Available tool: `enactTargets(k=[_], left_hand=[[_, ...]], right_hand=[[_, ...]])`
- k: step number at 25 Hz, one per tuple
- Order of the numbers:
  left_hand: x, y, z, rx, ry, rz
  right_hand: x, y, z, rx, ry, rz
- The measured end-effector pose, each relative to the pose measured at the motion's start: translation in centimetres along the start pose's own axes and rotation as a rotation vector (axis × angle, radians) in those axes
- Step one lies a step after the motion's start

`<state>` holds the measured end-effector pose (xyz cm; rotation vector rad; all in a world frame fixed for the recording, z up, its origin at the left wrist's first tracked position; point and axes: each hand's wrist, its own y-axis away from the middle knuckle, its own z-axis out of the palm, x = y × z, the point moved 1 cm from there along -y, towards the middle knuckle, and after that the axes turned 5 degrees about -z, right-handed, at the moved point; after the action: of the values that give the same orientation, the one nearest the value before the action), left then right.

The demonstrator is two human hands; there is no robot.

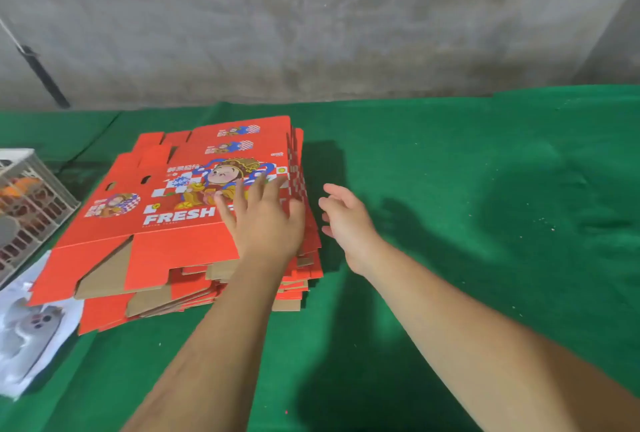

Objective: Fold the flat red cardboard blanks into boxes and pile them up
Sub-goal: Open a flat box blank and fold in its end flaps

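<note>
A stack of flat red cardboard blanks (166, 244) lies on the green cloth at centre left. The top blank (152, 189) shows a cartoon figure and the word FRESH. My left hand (263, 217) lies flat on the right part of the top blank, fingers spread and straight. My right hand (346, 220) hovers just past the stack's right edge, fingers relaxed and holding nothing. No folded box is in view.
A white plastic crate (31, 203) with orange items stands at the left edge. A phone on a white sheet (31, 331) lies at the lower left. Green cloth (485, 206) covers the table to the right. A grey concrete wall (311, 16) rises behind.
</note>
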<state>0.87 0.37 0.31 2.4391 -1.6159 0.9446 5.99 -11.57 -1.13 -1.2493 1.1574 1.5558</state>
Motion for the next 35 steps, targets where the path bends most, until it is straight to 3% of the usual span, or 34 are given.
enactTargets(k=[2,4,10,14,18,20,25,30,32,35], left_hand=[[-0.5,-0.1,0.8,-0.228,-0.251,-0.223],[-0.3,0.9,2.6,-0.361,-0.285,-0.168],[1.2,3.1,4.9,-0.373,-0.125,0.104],[2.4,2.4,5.8,-0.391,0.01,0.261],[0.9,0.0,5.5,-0.137,-0.075,-0.033],[1.2,-0.9,5.9,-0.11,0.022,-0.187],[4.5,-3.0,7.6,-0.087,0.204,-0.308],[8.4,-0.6,9.2,-0.071,0.539,-0.383],[9.2,0.9,10.3,-0.139,0.698,-0.381],[10.3,3.5,13.2,-0.409,0.897,-0.344]], right_hand=[[-0.2,-0.4,1.6,-0.005,0.0,0.091],[-0.1,-0.9,2.7,-0.024,-0.031,0.165],[1.0,-2.6,-1.6,0.141,-0.149,0.307],[2.3,-2.4,-8.8,0.242,-0.204,0.273],[2.5,-0.9,-18.7,0.271,-0.268,0.185],[2.7,-0.2,-23.7,0.204,-0.315,0.114],[3.6,-0.6,-33.3,0.142,-0.373,0.004],[3.7,-2.1,-36.4,0.29,-0.221,0.004],[3.4,-2.5,-34.9,0.326,-0.13,0.044],[3.8,-2.5,-31.1,0.12,0.12,0.123]])
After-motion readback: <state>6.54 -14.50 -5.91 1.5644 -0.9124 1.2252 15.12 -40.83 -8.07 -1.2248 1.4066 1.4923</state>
